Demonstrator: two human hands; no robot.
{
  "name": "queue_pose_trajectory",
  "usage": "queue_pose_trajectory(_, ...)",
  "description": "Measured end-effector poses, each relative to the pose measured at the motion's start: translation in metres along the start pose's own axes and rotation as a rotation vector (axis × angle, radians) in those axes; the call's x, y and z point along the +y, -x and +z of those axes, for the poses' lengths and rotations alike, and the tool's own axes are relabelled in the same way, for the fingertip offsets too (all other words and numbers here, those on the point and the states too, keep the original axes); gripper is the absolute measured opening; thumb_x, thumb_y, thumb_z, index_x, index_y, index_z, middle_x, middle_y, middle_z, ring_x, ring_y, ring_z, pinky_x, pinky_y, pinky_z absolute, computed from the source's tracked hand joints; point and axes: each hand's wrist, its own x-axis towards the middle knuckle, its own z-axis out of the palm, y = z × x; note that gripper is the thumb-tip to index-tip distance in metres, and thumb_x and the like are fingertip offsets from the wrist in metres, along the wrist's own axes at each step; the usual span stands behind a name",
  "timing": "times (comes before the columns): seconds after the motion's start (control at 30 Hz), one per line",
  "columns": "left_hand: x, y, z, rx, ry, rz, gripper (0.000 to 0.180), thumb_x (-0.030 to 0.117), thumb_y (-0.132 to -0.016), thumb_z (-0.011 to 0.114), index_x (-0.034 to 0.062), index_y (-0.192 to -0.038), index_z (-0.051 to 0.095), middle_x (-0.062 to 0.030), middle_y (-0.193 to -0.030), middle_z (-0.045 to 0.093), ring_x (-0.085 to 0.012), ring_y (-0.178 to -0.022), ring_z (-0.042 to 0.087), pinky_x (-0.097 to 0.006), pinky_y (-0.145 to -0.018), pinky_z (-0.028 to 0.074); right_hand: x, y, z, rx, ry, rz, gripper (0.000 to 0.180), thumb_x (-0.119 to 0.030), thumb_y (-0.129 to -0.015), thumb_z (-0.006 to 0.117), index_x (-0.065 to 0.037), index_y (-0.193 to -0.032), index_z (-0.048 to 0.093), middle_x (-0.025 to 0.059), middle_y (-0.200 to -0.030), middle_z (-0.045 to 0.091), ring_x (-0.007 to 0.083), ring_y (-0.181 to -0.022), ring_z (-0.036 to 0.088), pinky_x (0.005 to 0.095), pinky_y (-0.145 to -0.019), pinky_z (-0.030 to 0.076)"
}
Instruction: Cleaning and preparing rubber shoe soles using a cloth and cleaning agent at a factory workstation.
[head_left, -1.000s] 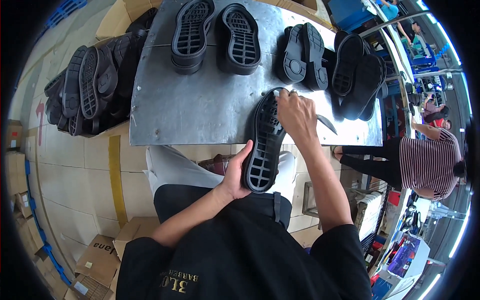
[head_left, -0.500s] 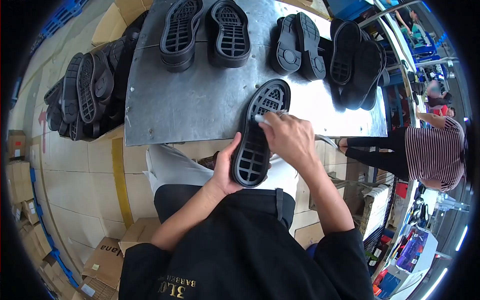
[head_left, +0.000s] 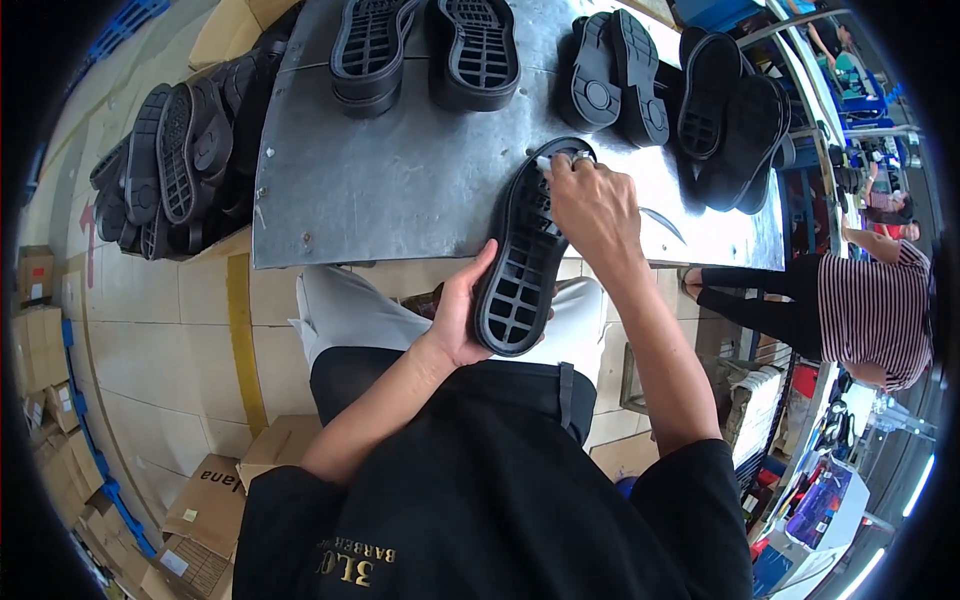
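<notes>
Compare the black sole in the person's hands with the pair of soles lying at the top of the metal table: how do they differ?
The held sole is gripped by the left hand at one end, with the right hand on the other; the pair of soles lies untouched. The held sole juts off the metal table edge; the pair rests fully on it. Both are black, tread side up.

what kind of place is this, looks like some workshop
Most likely a shoe factory or sole workshop. Black rubber soles lie in pairs on a metal table, more soles are stacked on the side, and cardboard boxes sit on the floor. The left hand holds a sole.
</notes>
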Motion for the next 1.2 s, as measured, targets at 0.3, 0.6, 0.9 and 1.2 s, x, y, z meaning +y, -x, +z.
queue_pose_trajectory(0.3, 0.000, 0.004, -0.001, 0.010, 0.016, 0.011, 0.056, 0.052, -0.094, 0.039, 0.0043, -0.117, 0.057, -0.0158, -0.100, 0.065, -0.0290, -0.085, 0.066, -0.040, -0.076, 0.055, -0.029, 0.030, -0.016, -0.026, -0.091, -0.055, 0.017, -0.007, -0.075, 0.057, 0.003, -0.088, 0.062, 0.0143, -0.073, 0.064, 0.0239, -0.067, 0.066, 0.0323, -0.054, 0.050)
queue_pose_trajectory(0.6, 0.002, 0.001, -0.015, 0.041, 0.053, 0.001, 0.055, 0.054, -0.092, 0.040, 0.0094, -0.118, 0.058, -0.0125, -0.109, 0.064, -0.0289, -0.095, 0.064, -0.047, -0.076, 0.054, -0.043, 0.057, -0.030, 0.016, -0.091, -0.116, 0.019, -0.020, -0.088, 0.058, -0.002, -0.093, 0.059, 0.0083, -0.062, 0.060, 0.0216, -0.061, 0.064, 0.0329, -0.049, 0.048)
queue_pose_trajectory(0.9, 0.002, 0.002, 0.000, -0.012, -0.037, 0.074, 0.053, 0.047, -0.096, 0.034, 0.0036, -0.116, 0.057, -0.0099, -0.102, 0.064, -0.0197, -0.091, 0.064, -0.035, -0.083, 0.052, -0.064, 0.087, -0.059, -0.100, -0.068, -0.197, 0.021, -0.015, -0.085, 0.058, 0.001, -0.098, 0.057, 0.0080, -0.068, 0.058, 0.0194, -0.066, 0.063, 0.0316, -0.052, 0.048)
queue_pose_trajectory(1.2, 0.012, 0.003, 0.005, -0.054, -0.121, 0.063, 0.061, 0.052, -0.095, 0.033, -0.0012, -0.117, 0.055, -0.0199, -0.102, 0.063, -0.0289, -0.087, 0.065, -0.040, -0.079, 0.054, -0.049, 0.104, -0.078, -0.147, -0.327, -0.271, 0.025, -0.010, -0.078, 0.063, -0.002, -0.101, 0.059, 0.0092, -0.079, 0.064, 0.0210, -0.068, 0.066, 0.0303, -0.057, 0.052)
